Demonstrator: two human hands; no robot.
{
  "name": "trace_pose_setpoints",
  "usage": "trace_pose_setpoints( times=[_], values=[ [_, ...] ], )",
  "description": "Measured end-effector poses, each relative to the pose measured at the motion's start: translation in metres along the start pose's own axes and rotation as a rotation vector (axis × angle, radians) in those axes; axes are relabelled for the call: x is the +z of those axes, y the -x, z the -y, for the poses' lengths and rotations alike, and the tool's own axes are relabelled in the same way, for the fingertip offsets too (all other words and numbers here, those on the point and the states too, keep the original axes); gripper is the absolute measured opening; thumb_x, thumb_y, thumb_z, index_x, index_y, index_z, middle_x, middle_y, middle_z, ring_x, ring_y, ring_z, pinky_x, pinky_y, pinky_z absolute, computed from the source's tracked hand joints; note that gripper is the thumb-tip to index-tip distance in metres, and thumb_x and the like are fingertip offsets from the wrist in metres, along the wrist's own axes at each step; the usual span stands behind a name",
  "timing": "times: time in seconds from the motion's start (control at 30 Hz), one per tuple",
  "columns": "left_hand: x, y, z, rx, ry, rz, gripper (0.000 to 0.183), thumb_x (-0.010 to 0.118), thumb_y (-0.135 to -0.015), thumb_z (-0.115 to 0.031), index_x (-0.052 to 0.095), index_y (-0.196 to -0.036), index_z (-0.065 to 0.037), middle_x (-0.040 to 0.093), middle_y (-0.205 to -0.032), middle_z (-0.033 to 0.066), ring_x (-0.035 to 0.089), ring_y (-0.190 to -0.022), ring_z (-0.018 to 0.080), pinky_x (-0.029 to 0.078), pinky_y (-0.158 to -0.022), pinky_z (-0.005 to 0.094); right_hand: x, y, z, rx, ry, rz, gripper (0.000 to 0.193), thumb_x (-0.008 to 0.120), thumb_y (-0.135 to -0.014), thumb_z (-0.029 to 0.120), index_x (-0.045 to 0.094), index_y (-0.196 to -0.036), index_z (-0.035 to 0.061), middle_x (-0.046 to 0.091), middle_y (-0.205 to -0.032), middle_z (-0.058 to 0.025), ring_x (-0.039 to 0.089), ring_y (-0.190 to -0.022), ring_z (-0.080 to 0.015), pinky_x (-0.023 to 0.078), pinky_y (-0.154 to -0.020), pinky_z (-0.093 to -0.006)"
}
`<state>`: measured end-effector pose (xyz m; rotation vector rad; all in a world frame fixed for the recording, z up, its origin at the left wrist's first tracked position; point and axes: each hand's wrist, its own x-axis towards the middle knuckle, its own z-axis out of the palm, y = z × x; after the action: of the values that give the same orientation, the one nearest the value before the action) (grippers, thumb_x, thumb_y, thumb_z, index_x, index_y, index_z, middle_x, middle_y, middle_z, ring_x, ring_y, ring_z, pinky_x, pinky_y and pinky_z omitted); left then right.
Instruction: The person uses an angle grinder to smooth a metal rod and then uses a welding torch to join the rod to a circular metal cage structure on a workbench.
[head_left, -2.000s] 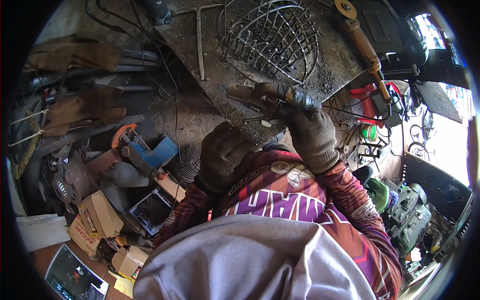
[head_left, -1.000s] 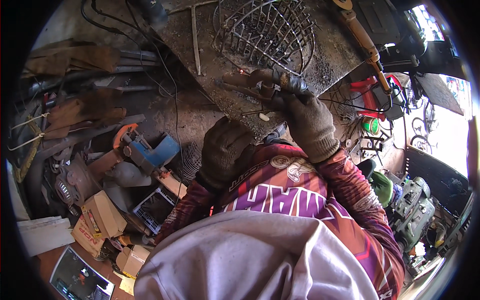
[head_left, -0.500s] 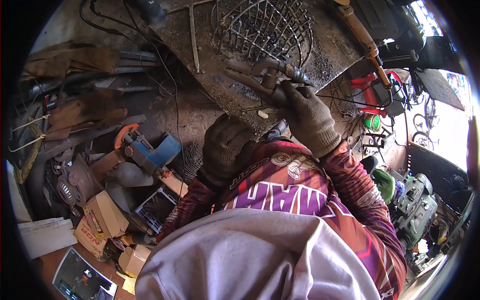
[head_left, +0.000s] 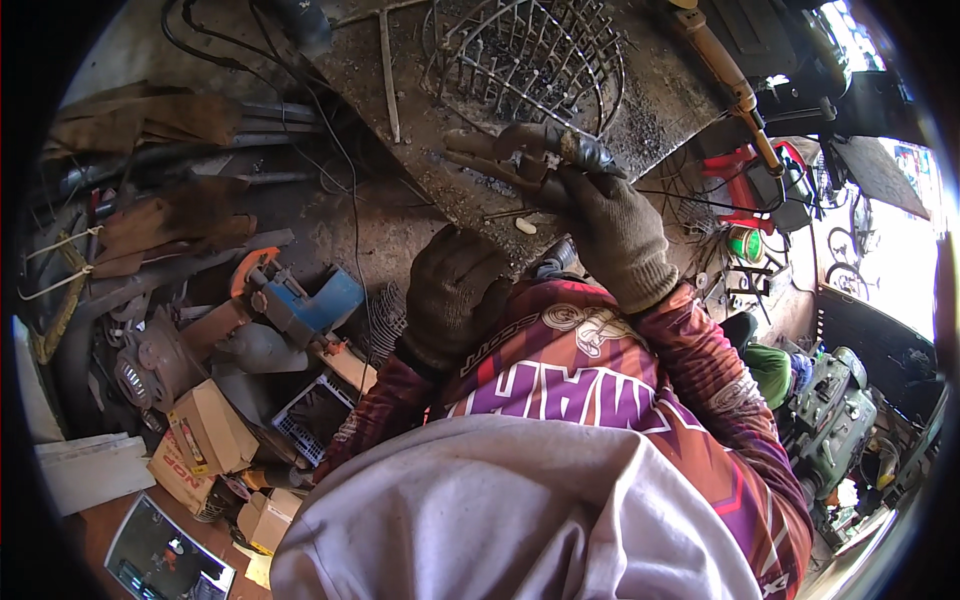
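Observation:
In my gloved right hand is a dark, plier-like welding electrode holder, gripped near the work table's corner. Its jaws point left over the table, and no rod shows clearly between them. My left hand, also in a dark work glove, is curled at the table's near edge. Its fingertips and anything in them are hidden. Between the two hands lie a small whitish piece and a thin rod. Beyond the holder stands a round basket-like frame of metal rods.
A flat metal bar lies at the table's left. Cables hang off that side. Blue machine, cardboard box and plastic crate crowd the lower left. To the right are an orange-brown pipe, a red stand and a green machine.
My right hand and the electrode holder have shifted slightly left and tilted a little. My left hand has barely moved.

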<state>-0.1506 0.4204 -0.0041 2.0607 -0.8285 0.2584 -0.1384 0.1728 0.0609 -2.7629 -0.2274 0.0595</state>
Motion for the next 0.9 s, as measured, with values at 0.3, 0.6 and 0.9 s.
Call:
trace_pose_setpoints(
  times=[0.3,0.6,0.9],
  values=[
    [-0.004,0.001,-0.002,-0.061,-0.045,0.086,0.029,0.078,-0.079,-0.018,0.074,-0.107,-0.009,0.071,-0.11,0.0104,0.066,-0.11,0.0329,0.05,-0.104,0.0527,-0.001,-0.001,0.006,-0.013,-0.12,-0.034,0.05,0.07,-0.092,0.015,0.056,-0.14,0.0083,0.065,-0.12,-0.0199,0.066,-0.107,-0.0406,0.057,-0.085,-0.0473],
    [-0.008,-0.004,-0.002,-0.076,0.083,0.092,0.026,0.076,-0.082,-0.017,0.073,-0.106,-0.008,0.07,-0.109,0.0101,0.066,-0.108,0.0329,0.05,-0.105,0.0513,0.005,0.011,0.002,0.019,-0.01,-0.02,0.04,0.07,-0.09,0.019,0.066,-0.13,0.0172,0.068,-0.112,-0.0163,0.068,-0.1,-0.0377,0.057,-0.081,-0.0466],
    [-0.005,-0.004,-0.001,-0.042,0.037,0.046,0.025,0.077,-0.081,-0.016,0.073,-0.105,-0.008,0.07,-0.108,0.01,0.067,-0.106,0.0332,0.05,-0.103,0.051,0.001,0.005,0.004,-0.01,-0.017,-0.08,0.041,0.07,-0.09,0.019,0.066,-0.131,0.0178,0.067,-0.117,-0.0127,0.067,-0.105,-0.0369,0.056,-0.083,-0.0464]
  ],
)
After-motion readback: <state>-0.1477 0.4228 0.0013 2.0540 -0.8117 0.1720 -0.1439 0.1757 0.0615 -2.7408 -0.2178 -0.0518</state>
